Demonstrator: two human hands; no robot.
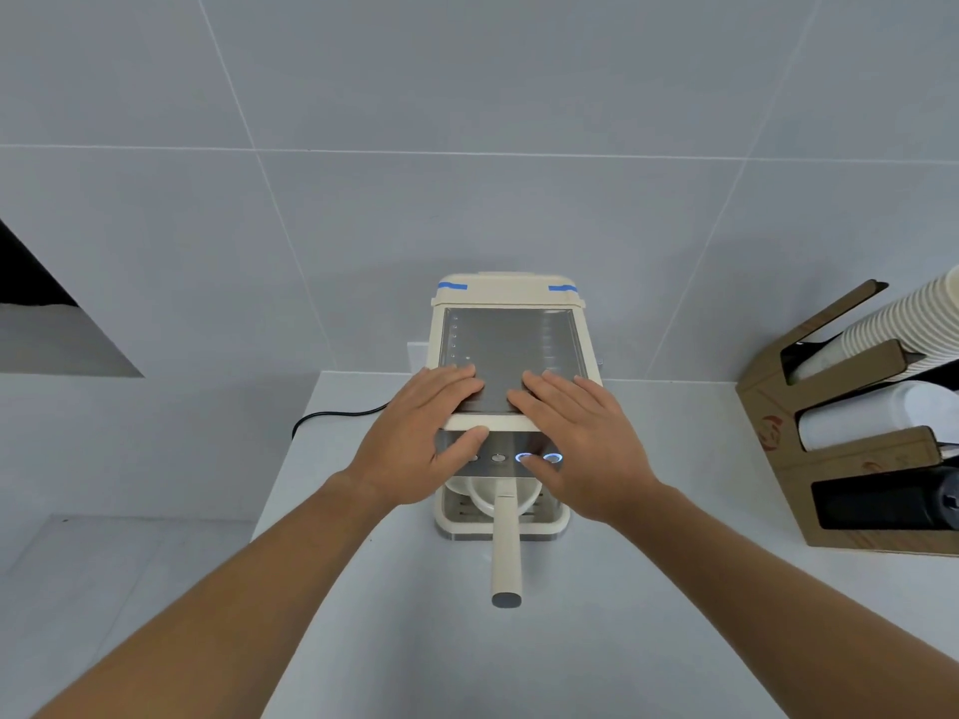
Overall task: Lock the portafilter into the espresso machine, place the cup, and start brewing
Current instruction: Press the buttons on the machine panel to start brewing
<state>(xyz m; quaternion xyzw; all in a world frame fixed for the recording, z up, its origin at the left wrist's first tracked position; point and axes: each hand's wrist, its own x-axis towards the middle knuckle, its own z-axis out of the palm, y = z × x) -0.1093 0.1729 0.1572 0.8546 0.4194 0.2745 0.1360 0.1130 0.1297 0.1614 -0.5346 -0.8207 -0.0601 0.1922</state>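
Note:
A cream espresso machine [506, 293] with a steel top plate stands on the white counter against the tiled wall. Its portafilter handle [506, 552] sticks straight out toward me from under the front panel. A white cup [485, 498] sits beneath it on the drip tray [550, 521]. My left hand [420, 438] lies flat on the machine's top front edge, thumb on the button panel. My right hand [576, 438] lies flat on the top too, its thumb on a blue-lit button [524, 457]; a second lit button [554, 457] shows beside it.
A cardboard cup dispenser [851, 438] with stacked paper cups and lids stands at the right on the counter [648, 614]. A black power cable [332, 415] runs left of the machine. The counter drops to a lower surface at the left.

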